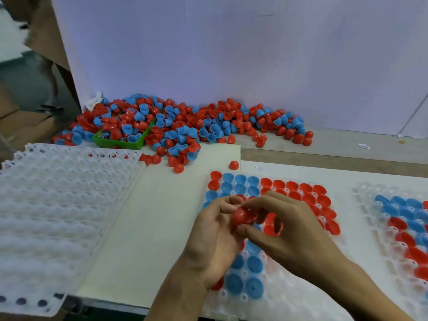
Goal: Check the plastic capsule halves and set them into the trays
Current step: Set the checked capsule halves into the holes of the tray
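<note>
**Red half held over the middle tray, free pockets toward the near edge**

Both hands meet above the middle tray (273,304), which lies on the bench (176,205) toward its near edge. The left hand (215,239) cups a red capsule half (242,217) in curled fingers, dome facing up and toward the camera. The right hand (284,230) pinches the same half from the other side with thumb and forefinger, and a second red half (274,225) sits tucked under its curled fingers. So neither hand is free; both are closed around capsule parts.

The held half has no real long axis. What matters is which way its dome faces, and the seated halves in the tray all show dome up. The tray's far rows are filled with red and blue halves; bare pockets show in the near rows, directly under and just nearer than the hands. The set-down therefore looks like a short drop toward the near edge, with either hand about equally close.

The loose pile of halves (180,126) lies along the far edge against the wall, around a green bin (120,141). A stack of empty trays (58,216) fills the left side of the bench, and a partly filled tray (403,228) lies at the right edge, well clear of the hands.
</note>
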